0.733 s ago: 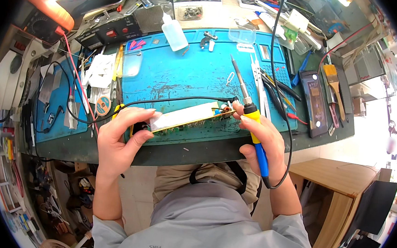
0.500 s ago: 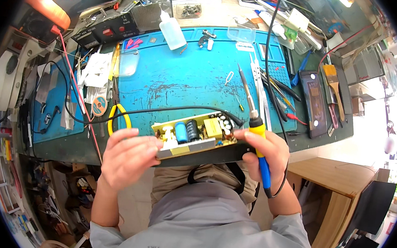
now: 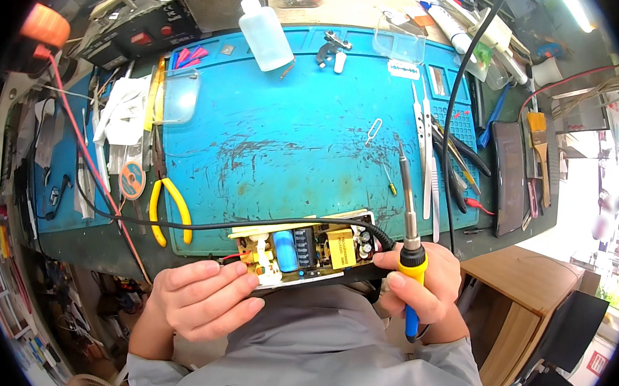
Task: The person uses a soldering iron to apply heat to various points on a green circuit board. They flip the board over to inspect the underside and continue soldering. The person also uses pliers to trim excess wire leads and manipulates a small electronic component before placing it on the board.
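A circuit board (image 3: 310, 249) with a blue capacitor and a yellow transformer sits in a black case, held close to my chest at the near edge of the blue work mat (image 3: 291, 141). My left hand (image 3: 202, 297) grips the board's left end from below. My right hand (image 3: 424, 280) holds the board's right end and also a soldering iron (image 3: 409, 232) with a yellow and blue handle, its metal tip pointing away over the mat. A black cable (image 3: 178, 223) runs from the board's right end leftwards across the mat.
Yellow-handled pliers (image 3: 168, 208) and a solder wick reel (image 3: 132, 181) lie left of the board. A white squeeze bottle (image 3: 265, 32) stands at the back. Tweezers and cutters (image 3: 441, 152) lie along the mat's right side. A wooden stool (image 3: 526, 280) stands right of the bench.
Both hands lifted the board off the mat and tilted it toward me, so its component side now faces up. The soldering iron stayed in my right hand.
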{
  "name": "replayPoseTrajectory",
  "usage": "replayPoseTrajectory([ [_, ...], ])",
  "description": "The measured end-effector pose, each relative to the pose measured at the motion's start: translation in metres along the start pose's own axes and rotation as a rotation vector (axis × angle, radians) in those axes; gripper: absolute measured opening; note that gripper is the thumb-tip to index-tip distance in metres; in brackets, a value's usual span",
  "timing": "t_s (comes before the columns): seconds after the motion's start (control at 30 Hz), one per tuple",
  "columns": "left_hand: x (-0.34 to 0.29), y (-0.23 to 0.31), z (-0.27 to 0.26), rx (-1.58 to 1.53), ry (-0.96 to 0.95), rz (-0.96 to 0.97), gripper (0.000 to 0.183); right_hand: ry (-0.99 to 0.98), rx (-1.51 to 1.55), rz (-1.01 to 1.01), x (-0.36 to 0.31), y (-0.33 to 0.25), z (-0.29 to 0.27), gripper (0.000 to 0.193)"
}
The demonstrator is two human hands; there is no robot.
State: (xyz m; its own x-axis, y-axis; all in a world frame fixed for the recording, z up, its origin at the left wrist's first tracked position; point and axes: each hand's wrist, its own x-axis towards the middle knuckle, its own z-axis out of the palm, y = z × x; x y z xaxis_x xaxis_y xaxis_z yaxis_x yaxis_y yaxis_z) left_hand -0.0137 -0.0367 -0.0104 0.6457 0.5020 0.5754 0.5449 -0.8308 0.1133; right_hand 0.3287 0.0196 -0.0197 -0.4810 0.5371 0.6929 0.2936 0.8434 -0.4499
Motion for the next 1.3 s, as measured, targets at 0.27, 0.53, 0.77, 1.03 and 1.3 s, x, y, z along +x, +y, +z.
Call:
replayPoseTrajectory([
  [0.27,-0.005,-0.004,0.002,-0.034,-0.005,0.011,0.02,-0.028,0.001,0.025,0.002,0.0,-0.002,0.033],
  [0.53,-0.009,0.004,-0.003,-0.064,-0.05,-0.052,0.026,-0.022,0.013,0.033,0.0,0.0,-0.002,0.033],
  [0.77,-0.007,0.001,-0.001,-0.043,-0.015,-0.028,0.021,-0.003,0.018,0.026,-0.001,-0.001,-0.002,0.033],
  [1.03,0.008,-0.001,-0.007,-0.245,0.049,-0.348,0.034,-0.035,0.265,0.155,-0.002,-0.001,-0.013,0.048],
  [1.3,0.045,-0.024,-0.009,-0.448,0.118,-0.741,0.021,0.046,0.386,0.424,0.02,-0.003,-0.007,0.049],
])
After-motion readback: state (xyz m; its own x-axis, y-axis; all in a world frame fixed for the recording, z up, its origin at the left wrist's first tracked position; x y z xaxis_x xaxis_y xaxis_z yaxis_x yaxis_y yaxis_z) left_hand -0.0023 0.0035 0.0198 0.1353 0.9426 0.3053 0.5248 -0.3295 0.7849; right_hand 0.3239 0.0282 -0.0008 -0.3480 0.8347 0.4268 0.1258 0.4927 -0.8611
